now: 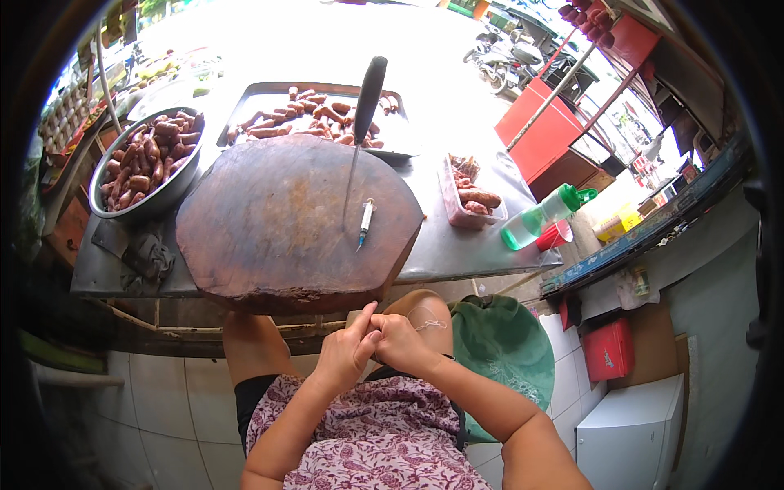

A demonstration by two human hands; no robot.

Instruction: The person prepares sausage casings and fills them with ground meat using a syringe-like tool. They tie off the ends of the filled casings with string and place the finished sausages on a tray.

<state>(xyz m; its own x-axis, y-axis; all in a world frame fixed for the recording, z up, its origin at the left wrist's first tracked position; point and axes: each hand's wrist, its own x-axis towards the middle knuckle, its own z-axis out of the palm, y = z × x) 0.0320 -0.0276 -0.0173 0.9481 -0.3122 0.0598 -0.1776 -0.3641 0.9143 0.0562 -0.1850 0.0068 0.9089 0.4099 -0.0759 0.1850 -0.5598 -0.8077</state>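
Note:
My left hand (346, 353) and my right hand (401, 344) meet above my lap, fingers closed against each other. What they hold, if anything, is hidden. A thin white string (432, 324) lies in loops over my right knee, beside the right hand. Just beyond my hands stands a thick wooden chopping block (278, 204). A black-handled knife (371, 94) rises upright from it, blade down. Near the blade, a small syringe (366, 222) with a blue tip lies on the block.
Sausages (155, 159) fill a metal basin (184, 174); more lie on a tray (398, 153) behind the block. A plastic tub (451, 192) of sausages, a green-capped bottle (535, 222) and a red cup (555, 235) stand right on the metal table (441, 260). Green cloth (510, 351) lies beside my right leg.

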